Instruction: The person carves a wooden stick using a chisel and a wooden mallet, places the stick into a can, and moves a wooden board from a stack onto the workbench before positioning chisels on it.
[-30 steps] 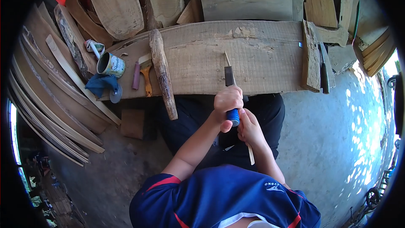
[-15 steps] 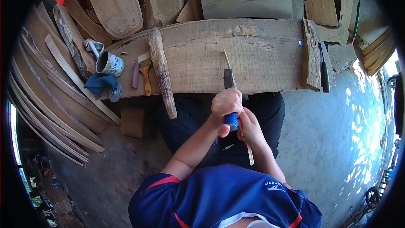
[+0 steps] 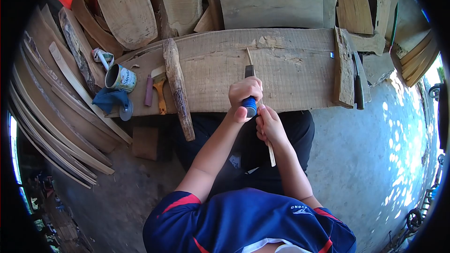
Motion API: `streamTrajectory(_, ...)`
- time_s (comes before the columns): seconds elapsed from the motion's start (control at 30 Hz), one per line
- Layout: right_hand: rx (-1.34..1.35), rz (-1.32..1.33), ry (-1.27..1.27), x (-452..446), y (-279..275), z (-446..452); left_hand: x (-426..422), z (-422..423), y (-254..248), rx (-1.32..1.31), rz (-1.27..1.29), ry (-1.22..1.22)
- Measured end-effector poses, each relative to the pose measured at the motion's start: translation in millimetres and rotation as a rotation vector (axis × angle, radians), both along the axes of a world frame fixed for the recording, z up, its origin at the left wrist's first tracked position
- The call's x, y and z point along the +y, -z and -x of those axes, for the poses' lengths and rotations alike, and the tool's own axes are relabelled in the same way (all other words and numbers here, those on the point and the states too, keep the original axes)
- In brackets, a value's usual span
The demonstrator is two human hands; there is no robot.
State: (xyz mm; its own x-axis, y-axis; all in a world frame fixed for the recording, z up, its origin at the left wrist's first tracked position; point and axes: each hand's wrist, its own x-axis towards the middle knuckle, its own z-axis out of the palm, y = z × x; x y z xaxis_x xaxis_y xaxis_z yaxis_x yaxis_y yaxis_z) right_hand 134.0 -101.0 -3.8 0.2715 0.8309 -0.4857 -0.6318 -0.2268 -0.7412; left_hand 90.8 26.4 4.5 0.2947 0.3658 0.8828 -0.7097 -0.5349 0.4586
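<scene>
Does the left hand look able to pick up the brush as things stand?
Probably not without letting go first: the left hand is closed around a blue handle, and a thick stick lies between it and the brush.

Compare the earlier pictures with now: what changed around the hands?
The left hand, gripping the blue-handled, dark-bladed tool, and the right hand, holding the thin, pale wooden strip, moved forward and slightly left. Nothing was newly grasped or released; the flat, orange-handled brush stayed put.
</scene>
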Motion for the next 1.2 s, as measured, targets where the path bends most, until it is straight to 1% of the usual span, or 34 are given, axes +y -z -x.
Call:
streamTrajectory(0.13, -0.005, 0.010, -0.007, -1.9, -1.0, -1.7, -1.6, 0.1, 3.5, 0.039, -0.040, -0.002)
streamTrajectory(0.2, -0.003, -0.002, -0.004, -1.6, -1.4, -1.6, -1.8, -1.1, 7.0, 0.058, -0.149, -0.013)
streamTrajectory(0.4, -0.016, -0.002, -0.008, 0.7, -3.0, -1.0, 0.6, -5.0, 8.4, 0.008, -0.088, -0.022)
streamTrajectory(0.5, -0.007, 0.006, 0.022, 0.6, -3.0, 0.5, -1.6, -5.0, 10.3, 0.051, -0.185, -0.005)
streamTrajectory(0.6, -0.018, 0.024, 0.070, 2.6, -0.4, 2.9, -2.3, -6.5, 13.0, 0.052, -0.211, -0.009)
streamTrajectory(0.9, 0.011, 0.016, 0.092, 1.9, -4.7, 1.1, -5.5, -14.6, 15.6, 0.016, -0.198, -0.027)
streamTrajectory(1.1, -0.007, -0.043, 0.073, 9.1, -5.0, -4.4, 2.9, -18.2, 14.7, 0.034, -0.202, -0.067)
streamTrajectory(1.17, 0.087, -0.057, 0.106, 7.7, -4.4, -2.8, 3.7, -21.1, 12.1, 0.031, -0.195, -0.048)
streamTrajectory(1.2, 0.091, -0.053, 0.108, 7.2, -2.7, -1.6, 2.5, -21.8, 12.1, 0.030, -0.185, -0.030)
